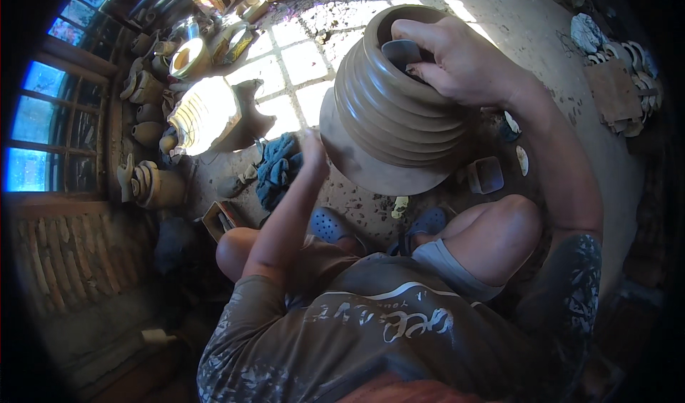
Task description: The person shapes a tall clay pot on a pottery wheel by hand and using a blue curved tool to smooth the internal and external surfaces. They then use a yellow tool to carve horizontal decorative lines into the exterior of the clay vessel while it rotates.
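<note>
A large ribbed clay pot (399, 110), brown and wet-looking, stands upright on a round turntable (357, 160) in front of me. My right hand (457, 57) reaches over its rim from the right. Between its thumb and fingers it grips a thin grey scraper (402, 54) with a rounded edge, held inside the pot's mouth. Lower down, my left hand (312, 149) is at the left edge of the turntable, seemingly touching it. Its fingers are seen edge-on against the glare, so their shape is unclear.
A dark blue cloth (278, 167) lies left of the turntable. Beside my right knee sits a clear plastic tub (486, 174). Several pots, including a sunlit ribbed one (207, 115), line the left by the window. Stacked pale curved pieces (633, 67) stand far right.
</note>
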Available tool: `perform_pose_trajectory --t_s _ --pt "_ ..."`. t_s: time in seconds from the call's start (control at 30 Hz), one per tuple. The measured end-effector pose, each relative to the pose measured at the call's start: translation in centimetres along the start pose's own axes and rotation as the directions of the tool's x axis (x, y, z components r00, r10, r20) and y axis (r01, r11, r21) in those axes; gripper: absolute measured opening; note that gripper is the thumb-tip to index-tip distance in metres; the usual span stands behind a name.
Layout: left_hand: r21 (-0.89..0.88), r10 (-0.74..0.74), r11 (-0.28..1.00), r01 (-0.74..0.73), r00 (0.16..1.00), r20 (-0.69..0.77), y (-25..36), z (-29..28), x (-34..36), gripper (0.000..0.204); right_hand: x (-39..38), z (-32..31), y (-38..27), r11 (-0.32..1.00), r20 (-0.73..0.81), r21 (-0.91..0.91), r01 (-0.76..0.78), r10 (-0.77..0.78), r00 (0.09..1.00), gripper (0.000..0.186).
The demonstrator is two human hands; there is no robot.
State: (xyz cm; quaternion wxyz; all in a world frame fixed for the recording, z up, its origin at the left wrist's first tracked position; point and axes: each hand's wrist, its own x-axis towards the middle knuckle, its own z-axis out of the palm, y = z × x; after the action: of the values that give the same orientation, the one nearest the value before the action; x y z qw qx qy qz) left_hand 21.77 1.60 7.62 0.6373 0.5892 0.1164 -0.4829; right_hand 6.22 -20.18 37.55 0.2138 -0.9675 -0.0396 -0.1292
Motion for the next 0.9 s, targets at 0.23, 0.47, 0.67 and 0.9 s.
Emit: perform_pose_trajectory --t_s 0.23,0.47,0.67,0.9 --pt "0.050 -0.101 0.993 0.104 0.994 -0.051 -13.9 4.2 -6.8 0.082 0.0 -0.8 -0.1 0.998 0.050 0.064 -0.024 0.020 0.999 0.035" --pt "0.201 0.168 0.969 -0.141 0.978 -0.126 -8.8 -2.2 1.6 0.077 -0.2 -0.8 -0.7 0.994 -0.002 0.073 0.078 -0.078 0.997 0.019" --pt "0.661 0.524 0.681 -0.315 0.840 -0.139 -0.7 -1.0 0.0 0.077 -0.8 -2.2 -2.1 0.991 0.110 0.129 0.040 -0.054 0.992 0.021" --pt "0.961 0.408 -0.231 -0.150 0.882 0.235 -6.7 2.6 -10.1 0.113 -1.8 -2.3 -1.5 0.955 0.084 0.215 0.204 -0.226 0.970 0.030"
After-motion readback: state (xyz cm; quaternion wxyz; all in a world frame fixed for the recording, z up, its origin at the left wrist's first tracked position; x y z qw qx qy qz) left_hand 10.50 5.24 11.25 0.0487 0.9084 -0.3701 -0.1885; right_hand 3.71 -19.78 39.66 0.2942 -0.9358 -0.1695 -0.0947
